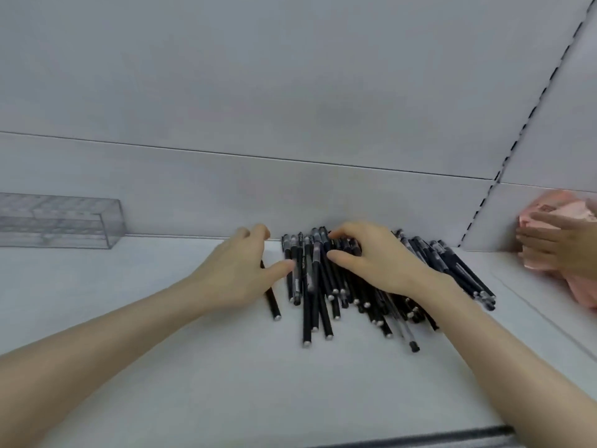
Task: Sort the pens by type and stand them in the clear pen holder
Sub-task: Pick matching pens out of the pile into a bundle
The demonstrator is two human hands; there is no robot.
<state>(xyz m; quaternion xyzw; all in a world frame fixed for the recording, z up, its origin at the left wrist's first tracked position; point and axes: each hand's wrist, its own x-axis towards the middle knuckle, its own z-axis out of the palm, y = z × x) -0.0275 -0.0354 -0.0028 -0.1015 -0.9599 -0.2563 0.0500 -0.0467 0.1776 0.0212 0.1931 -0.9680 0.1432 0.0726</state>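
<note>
Barely begun: pressing unsorted pens (307,302) at table's (323,399) back edge, left hand (239,273) loose-fingered, right hand (374,260) curled, clear pen holder (64,221) seemingly empty.

No wording can be read; pale print runs along the barrel of one black pen (304,265) at the left edge of the pen pile (355,286), too blurred to make out; a small dark mark on the pink packet (555,215), right of the pile, is equally illegible.
</note>
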